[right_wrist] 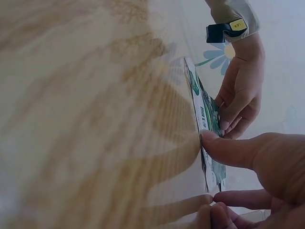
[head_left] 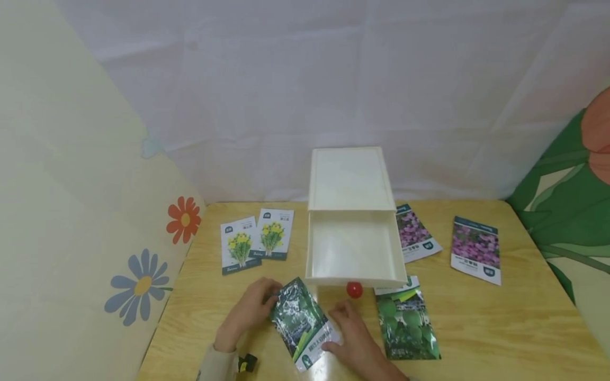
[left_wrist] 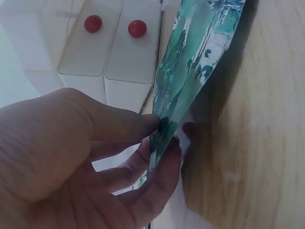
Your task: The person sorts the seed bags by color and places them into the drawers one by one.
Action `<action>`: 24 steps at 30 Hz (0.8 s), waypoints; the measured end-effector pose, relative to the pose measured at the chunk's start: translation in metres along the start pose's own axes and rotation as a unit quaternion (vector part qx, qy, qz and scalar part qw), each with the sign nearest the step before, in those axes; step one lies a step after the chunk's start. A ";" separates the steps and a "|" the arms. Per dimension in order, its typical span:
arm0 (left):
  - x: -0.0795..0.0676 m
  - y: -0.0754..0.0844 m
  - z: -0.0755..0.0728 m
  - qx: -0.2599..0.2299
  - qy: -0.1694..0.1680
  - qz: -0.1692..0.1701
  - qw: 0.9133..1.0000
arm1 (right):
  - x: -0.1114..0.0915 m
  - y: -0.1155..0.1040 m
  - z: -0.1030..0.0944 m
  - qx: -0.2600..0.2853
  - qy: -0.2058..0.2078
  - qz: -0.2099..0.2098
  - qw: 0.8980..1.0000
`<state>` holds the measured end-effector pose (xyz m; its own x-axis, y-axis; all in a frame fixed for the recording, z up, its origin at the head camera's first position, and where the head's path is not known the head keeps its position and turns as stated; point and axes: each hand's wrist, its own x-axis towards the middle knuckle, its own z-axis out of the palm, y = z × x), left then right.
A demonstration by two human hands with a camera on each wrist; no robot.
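Note:
A green seed packet [head_left: 296, 323] with a white end lies slanted before me at the table's front. My left hand [head_left: 258, 305] pinches its upper left edge, thumb on one face and fingers behind, as the left wrist view shows; there the packet [left_wrist: 190, 62] is tilted off the wood. At the white lower right end, my right hand [head_left: 355, 338] grips the packet's edge. Its thumb lies on the printed face in the right wrist view, with the fingertips at the edge by the tabletop. Just beyond stands a white drawer box [head_left: 351, 177] with its drawer [head_left: 355, 246] pulled out.
A red knob [head_left: 355, 289] projects from the drawer front. Another green packet [head_left: 409, 323] lies to its right. Two yellow-flower packets [head_left: 238, 246] overlap at the left. Purple-flower packets [head_left: 475, 248] lie at the right, one partly behind the drawer. Cloth walls surround the wooden table [head_left: 514, 328].

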<state>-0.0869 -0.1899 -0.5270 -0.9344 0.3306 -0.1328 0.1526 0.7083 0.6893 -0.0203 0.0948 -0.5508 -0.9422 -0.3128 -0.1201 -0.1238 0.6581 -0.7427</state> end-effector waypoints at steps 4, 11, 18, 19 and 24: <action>0.001 -0.004 -0.003 -0.041 -0.026 -0.014 0.999 | 0.001 -0.001 -0.001 0.003 -0.017 0.008 1.000; 0.001 -0.018 -0.001 -0.091 -0.044 -0.033 0.994 | 0.003 0.002 -0.003 0.033 -0.042 0.036 0.998; 0.000 -0.023 -0.001 -0.128 -0.039 -0.033 0.990 | -0.003 0.008 -0.005 0.091 -0.028 0.026 0.995; 0.000 -0.023 -0.002 -0.130 -0.038 -0.031 0.990 | -0.004 0.009 -0.005 0.101 -0.020 0.015 0.995; 0.000 -0.024 -0.003 -0.144 -0.042 -0.031 0.988 | -0.004 0.010 -0.008 0.142 -0.020 -0.001 0.990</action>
<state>-0.0910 -0.2089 -0.5415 -0.9074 0.3507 -0.2315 -0.0137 0.5260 0.8504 -0.0199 0.1084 -0.5520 -0.9281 -0.3446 -0.1408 -0.0272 0.4401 -0.8975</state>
